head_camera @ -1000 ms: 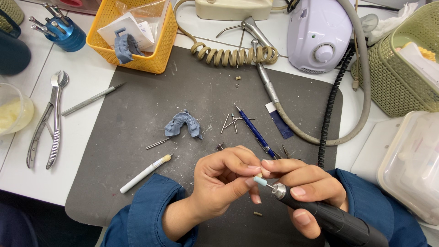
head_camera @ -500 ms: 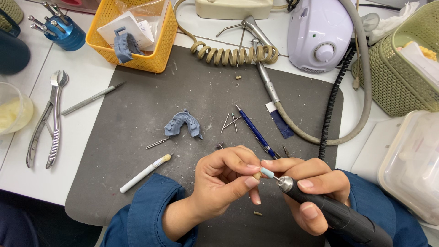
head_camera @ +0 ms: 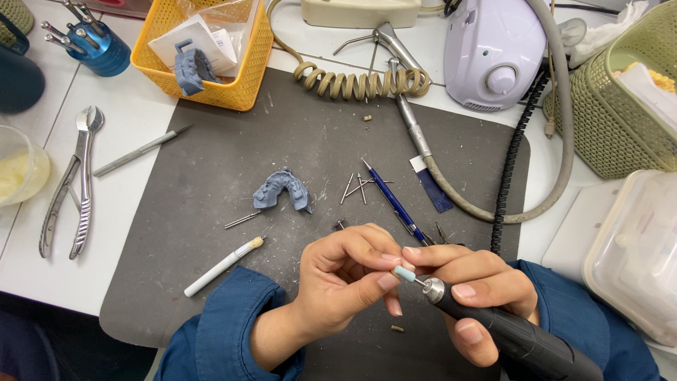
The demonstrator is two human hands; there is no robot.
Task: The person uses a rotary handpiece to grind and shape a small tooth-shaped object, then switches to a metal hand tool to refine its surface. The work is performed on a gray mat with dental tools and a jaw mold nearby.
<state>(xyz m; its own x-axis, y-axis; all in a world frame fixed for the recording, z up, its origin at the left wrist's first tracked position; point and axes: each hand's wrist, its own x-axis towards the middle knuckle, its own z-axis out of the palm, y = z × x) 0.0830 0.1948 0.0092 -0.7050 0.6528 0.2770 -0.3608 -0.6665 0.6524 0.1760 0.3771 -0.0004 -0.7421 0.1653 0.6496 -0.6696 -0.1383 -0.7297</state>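
Your right hand (head_camera: 479,289) is gripping one black rotary handpiece (head_camera: 508,331), grip wrapped around it; your left hand (head_camera: 345,279) is pinching its pale blue tip (head_camera: 404,274) over one grey mat (head_camera: 211,176) on the surface.

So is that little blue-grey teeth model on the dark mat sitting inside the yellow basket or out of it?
Out. The blue-grey model lies on the dark mat, apart from the yellow basket, which holds another similar piece.

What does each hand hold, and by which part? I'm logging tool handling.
The right hand holds the black handpiece by its body, near the metal collar. The left hand pinches at the pale bur tip; any small piece there is hidden.
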